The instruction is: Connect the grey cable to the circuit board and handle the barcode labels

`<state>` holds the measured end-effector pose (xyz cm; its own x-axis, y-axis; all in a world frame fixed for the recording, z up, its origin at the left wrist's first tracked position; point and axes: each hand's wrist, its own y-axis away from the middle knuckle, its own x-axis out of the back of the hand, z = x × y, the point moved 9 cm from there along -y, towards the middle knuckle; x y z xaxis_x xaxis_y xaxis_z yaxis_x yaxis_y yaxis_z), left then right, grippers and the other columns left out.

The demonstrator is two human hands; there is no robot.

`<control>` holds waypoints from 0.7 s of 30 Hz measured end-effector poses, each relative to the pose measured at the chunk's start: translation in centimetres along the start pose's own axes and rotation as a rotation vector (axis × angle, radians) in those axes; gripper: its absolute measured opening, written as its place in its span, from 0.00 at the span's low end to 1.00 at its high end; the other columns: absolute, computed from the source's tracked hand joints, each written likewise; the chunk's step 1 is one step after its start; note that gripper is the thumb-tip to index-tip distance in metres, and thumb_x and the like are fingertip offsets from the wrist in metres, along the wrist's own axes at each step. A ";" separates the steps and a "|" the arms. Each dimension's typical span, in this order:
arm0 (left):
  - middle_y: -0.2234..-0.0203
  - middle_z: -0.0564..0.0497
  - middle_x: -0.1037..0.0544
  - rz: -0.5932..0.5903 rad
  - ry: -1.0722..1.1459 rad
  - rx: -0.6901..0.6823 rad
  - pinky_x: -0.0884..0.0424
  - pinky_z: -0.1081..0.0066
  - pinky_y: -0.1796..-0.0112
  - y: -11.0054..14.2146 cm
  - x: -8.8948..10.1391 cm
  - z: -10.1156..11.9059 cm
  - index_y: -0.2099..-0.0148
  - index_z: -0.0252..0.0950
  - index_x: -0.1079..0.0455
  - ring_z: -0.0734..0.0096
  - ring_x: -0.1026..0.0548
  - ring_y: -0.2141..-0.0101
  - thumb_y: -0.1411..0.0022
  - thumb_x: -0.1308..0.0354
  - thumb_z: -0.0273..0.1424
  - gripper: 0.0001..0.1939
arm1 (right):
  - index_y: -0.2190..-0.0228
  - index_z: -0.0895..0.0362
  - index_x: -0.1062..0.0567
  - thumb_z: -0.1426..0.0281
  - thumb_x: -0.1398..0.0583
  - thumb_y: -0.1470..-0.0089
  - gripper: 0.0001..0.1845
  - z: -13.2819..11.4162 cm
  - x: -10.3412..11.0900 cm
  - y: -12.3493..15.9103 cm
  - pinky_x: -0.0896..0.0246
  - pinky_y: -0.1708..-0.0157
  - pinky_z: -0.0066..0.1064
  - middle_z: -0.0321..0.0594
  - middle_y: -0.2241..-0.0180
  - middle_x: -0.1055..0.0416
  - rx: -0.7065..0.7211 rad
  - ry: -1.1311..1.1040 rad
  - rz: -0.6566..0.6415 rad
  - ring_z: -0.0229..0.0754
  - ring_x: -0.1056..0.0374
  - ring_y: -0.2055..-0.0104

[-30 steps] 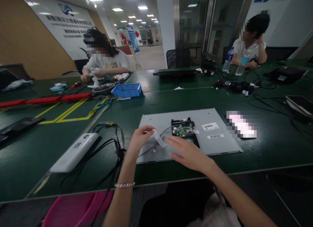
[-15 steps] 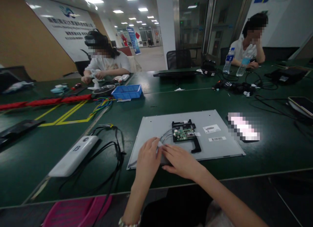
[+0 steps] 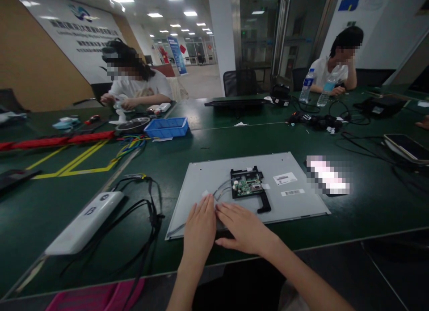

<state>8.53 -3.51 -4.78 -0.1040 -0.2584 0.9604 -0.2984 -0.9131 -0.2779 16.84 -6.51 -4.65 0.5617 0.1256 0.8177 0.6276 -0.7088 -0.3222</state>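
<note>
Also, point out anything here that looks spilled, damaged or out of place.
Nothing looks spilled or damaged. Slightly untidy: black cables lie tangled beside the white device, and a white scrap lies loose on the green table.

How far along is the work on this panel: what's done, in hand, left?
The circuit board already sits on the panel, grey cables attached. In hand: the left hand and right hand lie flat across the cable run, a pale piece, perhaps tape, showing past the left fingertips. Possibly left: securing the bare cable stretch near the board. What the hands cover is hidden.
</note>
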 end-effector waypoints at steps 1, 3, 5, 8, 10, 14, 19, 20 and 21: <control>0.44 0.38 0.34 -0.009 -0.002 0.002 0.41 0.55 0.45 0.0 -0.3 -0.1 0.42 0.30 0.38 0.57 0.36 0.44 0.39 0.60 0.23 0.24 | 0.40 0.63 0.45 0.51 0.48 0.45 0.39 -0.2 0.0 0.1 0.57 0.39 0.44 0.52 0.39 0.47 -0.008 -0.006 -0.010 0.51 0.52 0.37; 0.44 0.38 0.35 -0.005 0.006 0.021 0.39 0.58 0.47 -0.1 -0.6 -0.4 0.42 0.29 0.40 0.58 0.35 0.45 0.38 0.60 0.24 0.23 | 0.39 0.64 0.48 0.48 0.48 0.46 0.43 -0.5 0.0 0.4 0.60 0.38 0.45 0.53 0.38 0.50 -0.029 -0.016 -0.030 0.52 0.55 0.36; 0.46 0.39 0.33 0.012 0.025 0.073 0.37 0.61 0.48 -0.2 -0.5 -0.8 0.42 0.30 0.41 0.60 0.33 0.46 0.36 0.59 0.27 0.21 | 0.39 0.64 0.49 0.47 0.49 0.47 0.45 -0.8 0.0 0.5 0.64 0.38 0.47 0.53 0.38 0.52 -0.056 -0.020 -0.049 0.52 0.57 0.36; 0.49 0.38 0.30 0.014 0.029 0.180 0.34 0.63 0.52 -0.6 -0.3 -1.3 0.42 0.30 0.43 0.60 0.29 0.51 0.34 0.58 0.30 0.21 | 0.39 0.65 0.49 0.45 0.51 0.47 0.46 -1.1 0.1 0.7 0.67 0.38 0.48 0.53 0.37 0.54 -0.088 -0.015 -0.081 0.52 0.59 0.35; 0.50 0.37 0.29 0.003 0.004 0.221 0.34 0.64 0.52 -0.9 -0.1 -1.3 0.42 0.28 0.43 0.60 0.28 0.52 0.35 0.57 0.29 0.21 | 0.39 0.65 0.50 0.45 0.53 0.46 0.46 -1.3 0.2 0.8 0.67 0.38 0.48 0.53 0.37 0.56 -0.097 -0.006 -0.109 0.51 0.60 0.35; 0.50 0.38 0.29 -0.016 -0.039 0.234 0.35 0.65 0.51 -1.2 -0.1 -1.3 0.43 0.28 0.41 0.61 0.28 0.52 0.35 0.57 0.29 0.19 | 0.39 0.66 0.50 0.45 0.55 0.44 0.44 -1.4 0.3 1.1 0.67 0.38 0.47 0.53 0.37 0.56 -0.124 0.019 -0.156 0.50 0.60 0.35; 0.50 0.39 0.29 0.013 -0.048 0.221 0.36 0.63 0.51 -1.2 0.0 -1.4 0.43 0.29 0.42 0.60 0.28 0.53 0.36 0.55 0.31 0.20 | 0.40 0.66 0.47 0.45 0.54 0.45 0.44 -1.5 0.4 1.5 0.66 0.38 0.46 0.53 0.37 0.54 -0.129 0.037 -0.131 0.50 0.59 0.35; 0.50 0.38 0.29 0.017 -0.042 0.225 0.36 0.62 0.51 -1.2 0.0 -1.5 0.43 0.29 0.43 0.59 0.28 0.53 0.36 0.54 0.31 0.21 | 0.40 0.66 0.46 0.45 0.54 0.45 0.44 -1.5 0.4 1.5 0.66 0.38 0.46 0.54 0.37 0.54 -0.124 0.040 -0.128 0.50 0.58 0.35; 0.50 0.38 0.28 0.019 -0.032 0.229 0.36 0.62 0.51 -1.2 0.0 -1.6 0.42 0.29 0.43 0.59 0.28 0.53 0.37 0.53 0.31 0.22 | 0.40 0.66 0.46 0.46 0.53 0.45 0.43 -1.5 0.4 1.5 0.65 0.38 0.46 0.54 0.37 0.53 -0.120 0.041 -0.127 0.50 0.58 0.35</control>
<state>7.38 -1.92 -4.43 -0.0758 -0.2824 0.9563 -0.0728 -0.9549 -0.2877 17.20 -8.62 -4.10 0.4580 0.1925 0.8679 0.6220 -0.7669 -0.1581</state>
